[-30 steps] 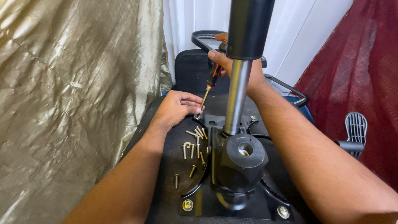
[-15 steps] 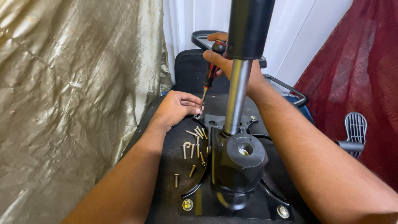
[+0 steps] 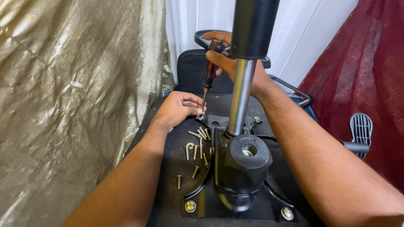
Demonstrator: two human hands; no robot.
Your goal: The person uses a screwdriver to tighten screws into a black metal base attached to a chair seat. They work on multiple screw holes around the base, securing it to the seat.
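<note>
Gold curtain (image 3: 75,96) crowds left; right hand (image 3: 235,59) grips screwdriver (image 3: 209,69), left hand (image 3: 179,109) pinches its tip by screws (image 3: 195,147)

Right hand (image 3: 235,63) raised screwdriver (image 3: 209,71) handle, brought shaft more upright; tip stayed at screw by left hand (image 3: 179,109) fingertips.

My screwdriver (image 3: 209,69): glossy red-and-black plastic handle, thin metal shaft. Gas-lift column (image 3: 241,94): smooth brushed metal. Mechanism housing (image 3: 242,164): matt black. Loose screws (image 3: 197,147): brassy metal. Curtain (image 3: 71,92): shiny, crinkled cloth.
</note>
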